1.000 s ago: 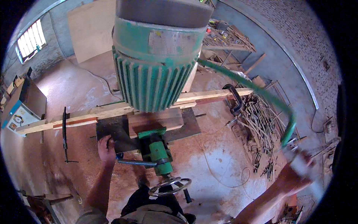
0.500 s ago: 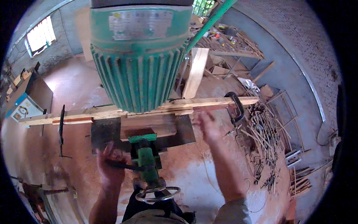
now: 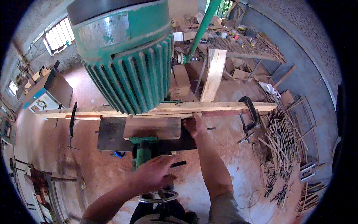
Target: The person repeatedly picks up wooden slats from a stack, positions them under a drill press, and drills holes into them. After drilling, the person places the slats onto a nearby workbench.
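Note:
A large green ribbed motor [image 3: 128, 71] fills the upper left and hides part of the work below it. Under it, a brown wooden block [image 3: 153, 128] lies on a dark metal table [image 3: 112, 134], against a long pale beam [image 3: 220, 107]. My right hand [image 3: 195, 127] is at the block's right end, fingers curled in at the beam's near edge; what they hold is hidden. Over the green vise [image 3: 143, 155] in front of the block, my left hand [image 3: 156, 172] is stretched out, fingers apart, beside a black lever [image 3: 179, 164]. Below it sits a metal handwheel [image 3: 158, 197].
Black clamps grip the beam, one C-clamp [image 3: 250, 114] at right and another clamp [image 3: 72, 119] at left. An upright pale plank [image 3: 214, 76] stands behind. Piled metal rods [image 3: 281, 149] lie at right; a grey cabinet [image 3: 50, 95] stands far left.
My left hand has moved right, across the vise, and the lever now points right. My right hand has moved in to the block's end. The view has shifted, with the motor further left.

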The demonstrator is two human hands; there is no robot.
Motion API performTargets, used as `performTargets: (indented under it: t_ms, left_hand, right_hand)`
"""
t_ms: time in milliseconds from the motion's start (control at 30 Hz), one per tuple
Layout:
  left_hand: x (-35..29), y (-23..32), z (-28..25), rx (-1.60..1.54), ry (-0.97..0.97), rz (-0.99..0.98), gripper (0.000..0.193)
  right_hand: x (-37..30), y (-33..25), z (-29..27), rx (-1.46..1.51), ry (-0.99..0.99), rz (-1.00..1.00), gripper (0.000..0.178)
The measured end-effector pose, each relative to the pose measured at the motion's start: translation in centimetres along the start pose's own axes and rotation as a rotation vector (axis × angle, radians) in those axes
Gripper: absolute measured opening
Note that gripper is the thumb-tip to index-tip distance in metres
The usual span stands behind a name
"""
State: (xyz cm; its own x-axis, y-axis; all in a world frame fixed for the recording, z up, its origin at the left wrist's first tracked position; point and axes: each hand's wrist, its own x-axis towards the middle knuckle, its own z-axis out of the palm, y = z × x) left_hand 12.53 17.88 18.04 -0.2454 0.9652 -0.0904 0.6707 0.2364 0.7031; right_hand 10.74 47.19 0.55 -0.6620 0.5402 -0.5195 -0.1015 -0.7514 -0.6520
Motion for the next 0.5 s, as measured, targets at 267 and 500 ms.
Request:
performTargets:
  t_ms: [267,500]
  left_hand:
    - [-11.7,-3.9,-1.0,-0.358,0.400,-0.250,0.058]
    - [-23.0,-8.1,2.7,-0.734,0.696,-0.295,0.057]
  right_hand:
    - [-1.9,-5.1,-0.1,0.208,0.174,-0.322,0.038]
    - [-10.3,-11.9,-1.2,0.173,0.190,-0.548,0.028]
